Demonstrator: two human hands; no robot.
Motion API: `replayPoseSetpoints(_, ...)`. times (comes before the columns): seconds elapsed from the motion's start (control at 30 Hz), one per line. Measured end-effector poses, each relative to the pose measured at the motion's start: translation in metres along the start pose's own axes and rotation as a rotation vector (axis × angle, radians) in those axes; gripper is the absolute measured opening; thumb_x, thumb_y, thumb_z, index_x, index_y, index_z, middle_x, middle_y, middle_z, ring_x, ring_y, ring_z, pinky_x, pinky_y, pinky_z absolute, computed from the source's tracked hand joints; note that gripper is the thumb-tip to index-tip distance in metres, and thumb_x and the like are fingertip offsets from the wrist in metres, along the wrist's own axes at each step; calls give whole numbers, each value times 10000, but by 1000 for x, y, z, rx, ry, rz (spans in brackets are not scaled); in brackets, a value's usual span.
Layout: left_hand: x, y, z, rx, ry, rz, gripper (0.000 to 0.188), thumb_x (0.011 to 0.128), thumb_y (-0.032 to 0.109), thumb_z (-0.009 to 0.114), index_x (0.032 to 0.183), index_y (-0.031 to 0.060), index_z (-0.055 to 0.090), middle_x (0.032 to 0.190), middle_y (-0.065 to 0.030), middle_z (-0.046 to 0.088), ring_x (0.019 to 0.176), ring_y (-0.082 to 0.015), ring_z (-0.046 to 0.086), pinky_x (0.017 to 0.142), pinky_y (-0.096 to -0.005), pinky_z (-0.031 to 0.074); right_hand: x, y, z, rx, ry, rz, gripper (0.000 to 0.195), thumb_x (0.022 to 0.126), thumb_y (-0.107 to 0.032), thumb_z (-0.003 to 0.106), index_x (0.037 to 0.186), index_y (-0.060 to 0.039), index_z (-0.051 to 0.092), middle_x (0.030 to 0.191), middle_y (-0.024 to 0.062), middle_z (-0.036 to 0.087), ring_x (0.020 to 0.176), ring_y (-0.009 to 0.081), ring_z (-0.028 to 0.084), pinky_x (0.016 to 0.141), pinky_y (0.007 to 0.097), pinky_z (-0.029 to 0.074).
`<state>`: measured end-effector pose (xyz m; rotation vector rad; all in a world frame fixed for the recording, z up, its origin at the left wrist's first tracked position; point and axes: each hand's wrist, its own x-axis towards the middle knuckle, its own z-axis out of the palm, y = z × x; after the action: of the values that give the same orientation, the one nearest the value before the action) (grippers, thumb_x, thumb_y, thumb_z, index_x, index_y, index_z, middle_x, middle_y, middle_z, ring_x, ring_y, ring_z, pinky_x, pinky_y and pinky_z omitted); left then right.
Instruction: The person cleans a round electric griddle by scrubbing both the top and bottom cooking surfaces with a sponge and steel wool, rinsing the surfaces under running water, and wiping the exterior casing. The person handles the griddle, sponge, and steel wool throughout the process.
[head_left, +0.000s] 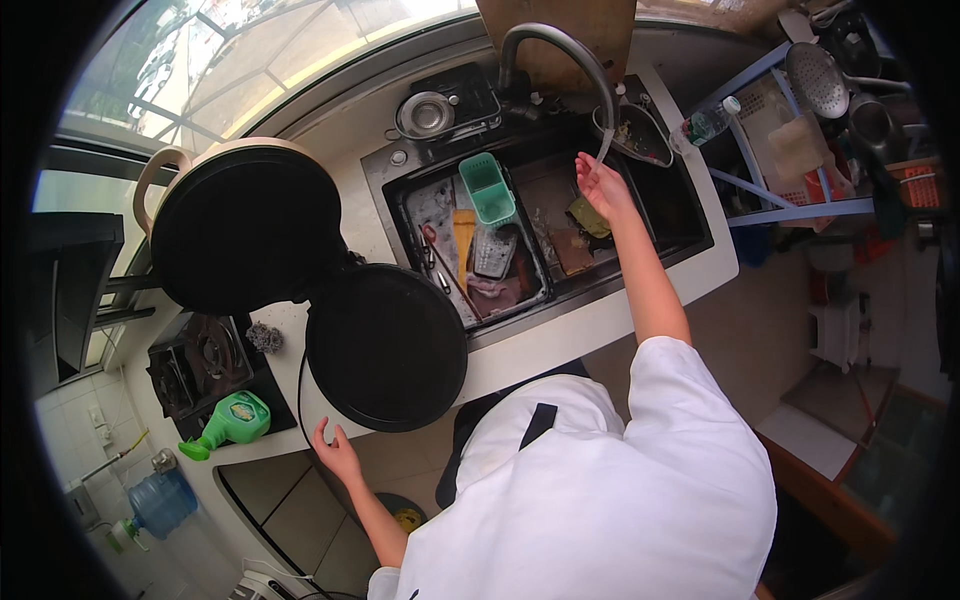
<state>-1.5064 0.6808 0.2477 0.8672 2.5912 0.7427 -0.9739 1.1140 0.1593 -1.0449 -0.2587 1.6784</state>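
My right hand (602, 187) is under the curved metal faucet (574, 46), and a thin stream of water meets its fingers. It holds nothing. Low at the left, my left hand (339, 451) hovers empty with fingers apart, by the counter's front edge and a black cord. Just above it an electric baking pan lies opened, with a round black plate (386, 349) and a raised black lid (244, 229) with a beige outer shell. The sink's left basin holds a green plastic caddy (496, 202), a yellow brush-like tool (462, 244) and soapy utensils. A yellow-green cloth or sponge (589, 217) lies below my right hand.
Left of the pan are a steel wool scourer (265, 337), a green spray bottle (238, 418) and a gas stove (206, 356). A strainer basket (634, 135) with scraps, a plastic bottle (706, 124) and a blue rack (799, 210) stand right. A wooden board (555, 49) leans behind the faucet.
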Motion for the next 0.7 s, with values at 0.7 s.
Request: replayPoseSetpoints(0.7, -20, 122, 38, 225, 134, 174, 255, 908, 72, 595, 1157, 29, 627, 1281, -132, 537, 1188, -305, 529, 911, -401, 450, 42, 182, -153, -2240, -256, -269, 278, 834, -194, 650, 1094, -117, 588, 969, 120, 594, 865, 344, 628, 751, 463, 561)
